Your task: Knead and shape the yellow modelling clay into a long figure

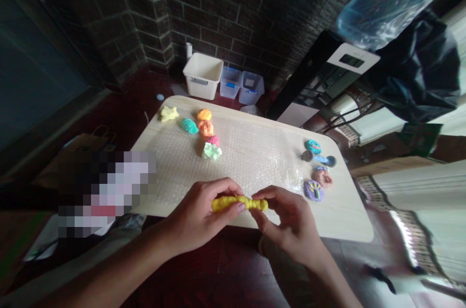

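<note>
Firstly, dark brick wall, beyond the far edge of the table. Table itself pale, rounded corners; bubble wrap covers much of its top. Cream bin on the floor past the table's far edge, two translucent bins just beside it.

Left hand at the table's near edge: thumb laid across a yellow roll, fingers curled behind, pressing it. Right hand at the same edge: thumb and forefinger pinch the roll's narrower end; the other fingers bend inward. Roll lumpy, held above the table's near edge; height cannot be told.

Toward the table's right end, a dumbbell-like piece, blue with grey ends; purple disc with yellow rays, nearer; dusty-pink lump between them. On the table's left half, pale green piece, nearest of its group; bone-like yellow piece by the far left corner; teal lump; orange lump. Smallest: pink lump, partly hidden, same half of the table.
</note>
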Demonstrator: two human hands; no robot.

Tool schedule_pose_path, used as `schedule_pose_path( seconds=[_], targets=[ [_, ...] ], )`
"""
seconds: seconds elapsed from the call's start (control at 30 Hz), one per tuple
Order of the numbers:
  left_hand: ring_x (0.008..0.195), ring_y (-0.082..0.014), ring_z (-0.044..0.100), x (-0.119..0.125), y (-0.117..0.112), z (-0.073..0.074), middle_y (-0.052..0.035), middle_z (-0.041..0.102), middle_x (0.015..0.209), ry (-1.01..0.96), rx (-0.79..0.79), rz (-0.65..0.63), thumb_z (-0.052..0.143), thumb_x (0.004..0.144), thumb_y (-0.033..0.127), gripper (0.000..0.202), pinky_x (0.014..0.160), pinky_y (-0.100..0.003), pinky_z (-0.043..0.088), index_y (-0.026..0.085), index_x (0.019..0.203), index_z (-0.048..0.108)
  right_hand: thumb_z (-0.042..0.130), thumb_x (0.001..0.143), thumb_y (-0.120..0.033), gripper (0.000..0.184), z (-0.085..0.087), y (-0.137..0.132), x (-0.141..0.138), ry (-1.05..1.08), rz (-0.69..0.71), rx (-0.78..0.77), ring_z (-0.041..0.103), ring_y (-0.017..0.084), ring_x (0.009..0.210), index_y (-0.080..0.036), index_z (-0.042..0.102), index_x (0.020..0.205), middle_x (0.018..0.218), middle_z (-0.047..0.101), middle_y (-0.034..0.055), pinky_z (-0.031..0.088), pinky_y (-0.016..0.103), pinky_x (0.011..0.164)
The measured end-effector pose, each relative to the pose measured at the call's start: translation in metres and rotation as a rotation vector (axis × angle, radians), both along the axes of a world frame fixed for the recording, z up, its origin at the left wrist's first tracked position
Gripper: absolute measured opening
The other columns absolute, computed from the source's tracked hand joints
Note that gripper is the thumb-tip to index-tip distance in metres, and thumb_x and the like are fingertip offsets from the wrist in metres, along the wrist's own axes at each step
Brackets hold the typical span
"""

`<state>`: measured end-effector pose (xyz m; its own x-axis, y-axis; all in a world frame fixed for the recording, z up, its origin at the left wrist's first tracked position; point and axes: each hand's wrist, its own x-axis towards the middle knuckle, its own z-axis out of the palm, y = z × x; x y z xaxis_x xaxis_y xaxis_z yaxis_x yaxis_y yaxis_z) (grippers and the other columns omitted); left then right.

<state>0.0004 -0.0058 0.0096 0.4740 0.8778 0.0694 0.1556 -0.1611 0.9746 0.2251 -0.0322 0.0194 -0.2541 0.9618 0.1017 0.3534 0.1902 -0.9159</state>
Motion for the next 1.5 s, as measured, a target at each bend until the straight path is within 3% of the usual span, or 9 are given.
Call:
schedule_pose_path(
  seconds=[0.13,0.23,0.43,0.53,0.67,1.1,1.37,1.5],
  targets=[
    [0.08,-0.0162,0.071,-0.002,-0.002,-0.003,-0.0007,0.076,0.09,0.121,0.076,-0.026,0.07,0.095,0.028,0.009,0.071,-0.026,0.051,0.02,0.1,0.072,0.07,0.09,-0.015,0.013,0.013,0.003,0.002,-0.276,0.134,0.13,0.07,0.02,0.078,-0.021,0.073,0.102,0.091,0.075,0.0054,0.057,0.033,0.069],
    [0.084,-0.0187,0.072,-0.003,-0.003,-0.009,-0.0016,0.077,0.094,0.254,0.16,-0.058,0.075,0.091,0.022,0.013,0.074,-0.029,0.051,0.02,0.104,0.072,0.065,0.094,-0.015,0.015,0.015,0.003,0.002,-0.387,0.221,0.13,0.069,0.021,0.081,-0.02,0.073,0.106,0.096,0.073,0.0071,0.055,0.035,0.07],
    [0.082,-0.0227,0.069,-0.003,-0.004,-0.013,-0.0051,0.072,0.09,0.575,0.419,-0.208,0.06,0.102,0.021,0.01,0.072,-0.035,0.05,0.018,0.095,0.067,0.063,0.092,-0.011,0.014,0.008,0.002,-0.002,-0.487,0.257,0.12,0.066,0.021,0.078,-0.02,0.071,0.097,0.088,0.071,0.0058,0.051,0.035,0.069],
    [0.078,-0.0225,0.067,-0.002,-0.003,-0.013,-0.0049,0.07,0.088,0.663,0.572,-0.217,0.061,0.101,0.02,0.01,0.072,-0.035,0.049,0.018,0.092,0.064,0.063,0.093,-0.011,0.013,0.007,0.002,-0.003,-0.528,0.273,0.12,0.065,0.021,0.078,-0.021,0.07,0.097,0.088,0.07,0.0058,0.051,0.035,0.069],
    [0.079,-0.0245,0.067,0.001,-0.004,-0.015,-0.0042,0.069,0.088,0.695,0.663,-0.2,0.062,0.1,0.019,0.008,0.072,-0.038,0.049,0.019,0.092,0.061,0.062,0.096,-0.012,0.011,0.007,0.002,-0.002,-0.527,0.278,0.129,0.065,0.021,0.078,-0.02,0.07,0.097,0.089,0.07,0.0062,0.05,0.034,0.068],
    [0.081,-0.028,0.068,0.006,-0.008,-0.023,-0.0067,0.069,0.09,0.723,0.577,-0.216,0.058,0.101,0.02,0.008,0.073,-0.041,0.051,0.018,0.094,0.059,0.06,0.101,-0.014,0.01,-0.003,-0.001,-0.004,-0.534,0.284,0.135,0.067,0.022,0.083,-0.018,0.069,0.103,0.094,0.07,0.0076,0.052,0.035,0.072],
    [0.087,-0.0204,0.066,0.0,-0.007,-0.012,-0.0036,0.067,0.092,0.44,0.256,-0.229,0.039,0.112,0.027,0.028,0.079,-0.035,0.049,0.019,0.094,0.059,0.057,0.105,-0.015,0.011,0.0,-0.003,-0.003,-0.555,0.288,0.256,0.067,0.022,0.086,-0.019,0.068,0.105,0.097,0.07,0.0081,0.053,0.035,0.073],
    [0.087,-0.0204,0.063,-0.002,-0.007,-0.015,-0.0031,0.065,0.091,0.412,0.208,-0.237,0.039,0.112,0.026,0.029,0.078,-0.035,0.047,0.019,0.09,0.057,0.057,0.107,-0.018,0.011,0.001,-0.004,-0.004,-0.558,0.295,0.302,0.066,0.021,0.086,-0.018,0.067,0.104,0.096,0.07,0.0071,0.052,0.034,0.073]
  ],
)
